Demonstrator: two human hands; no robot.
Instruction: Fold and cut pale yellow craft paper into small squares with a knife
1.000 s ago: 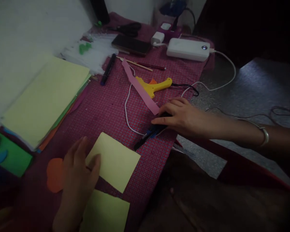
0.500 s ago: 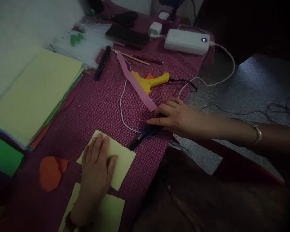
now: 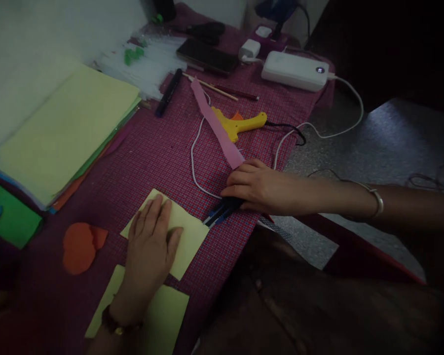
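My left hand (image 3: 151, 246) lies flat, fingers stretched out, pressing on a folded-looking pale yellow paper (image 3: 188, 239). Another yellow paper (image 3: 166, 315) sits under my left wrist, nearer to me. At the right of the first paper, my right hand (image 3: 247, 187) is wrapped over a dark blue and black stapler (image 3: 220, 212). The stapler's front end reaches the paper's right corner; its rear is hidden by my fingers. Just beyond those fingers is the end of a pink paper strip (image 3: 222, 135), which lies across a yellow glue gun (image 3: 240, 125).
An orange paper heart (image 3: 80, 246) lies to the left, near a green paper piece (image 3: 17, 212). Behind are a stack of coloured sheets (image 3: 74, 128), a marker (image 3: 169, 92), a phone (image 3: 206, 55) and a white power bank (image 3: 294, 70). A white cable (image 3: 194, 165) loops across the cloth.
My right hand has brought the stapler closer, so its front end now meets the paper's corner. My left hand stays flat on the paper. The whole view has shifted slightly.
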